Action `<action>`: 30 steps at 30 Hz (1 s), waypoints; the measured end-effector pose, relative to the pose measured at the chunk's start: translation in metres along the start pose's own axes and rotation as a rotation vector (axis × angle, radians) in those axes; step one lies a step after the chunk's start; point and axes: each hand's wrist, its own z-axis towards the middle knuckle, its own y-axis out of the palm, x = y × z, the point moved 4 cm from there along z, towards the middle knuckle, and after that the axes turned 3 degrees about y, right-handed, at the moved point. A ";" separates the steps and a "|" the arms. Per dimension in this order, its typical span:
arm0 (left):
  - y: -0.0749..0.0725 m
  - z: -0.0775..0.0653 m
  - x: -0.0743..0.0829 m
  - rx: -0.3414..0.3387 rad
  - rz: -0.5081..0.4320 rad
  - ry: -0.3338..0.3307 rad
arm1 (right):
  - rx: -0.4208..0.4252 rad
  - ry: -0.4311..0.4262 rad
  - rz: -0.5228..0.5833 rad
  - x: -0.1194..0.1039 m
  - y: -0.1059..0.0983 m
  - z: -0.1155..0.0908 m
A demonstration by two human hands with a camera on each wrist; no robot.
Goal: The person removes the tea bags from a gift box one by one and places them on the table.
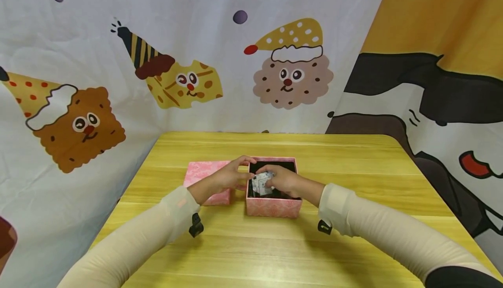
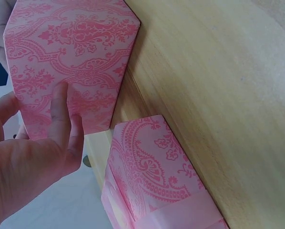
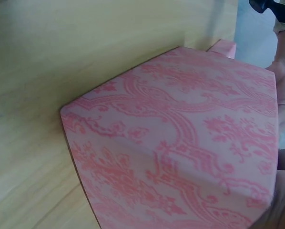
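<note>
A pink patterned box [image 1: 273, 208] with a dark inside stands uncovered on the table. My left hand [image 1: 232, 174] is at its left side; in the left wrist view, some fingers [image 2: 60, 114] lie along the outer wall while others reach the rim. Inside the box opening, my right hand [image 1: 286, 180] pinches a small whitish printed packet [image 1: 260, 184]. What the packet holds does not show. The right wrist view is mostly filled by the box's outer wall [image 3: 171, 143], which hides most of that hand.
Left of the box lies its pink patterned lid [image 1: 200, 171], partly behind the left hand and wrist; a pink ribbon [image 2: 180, 212] crosses it. The wooden table [image 1: 251, 248] reaches back to a cartoon-printed cloth [image 1: 235, 118].
</note>
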 end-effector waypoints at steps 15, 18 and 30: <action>0.000 0.002 -0.002 0.014 -0.020 0.000 | 0.013 0.025 0.021 -0.013 -0.020 -0.012; 0.000 0.002 -0.002 0.017 -0.025 -0.003 | 0.015 0.029 0.037 -0.013 -0.023 -0.013; 0.002 0.001 -0.001 0.012 -0.029 -0.008 | 0.037 0.015 0.116 -0.013 -0.044 -0.020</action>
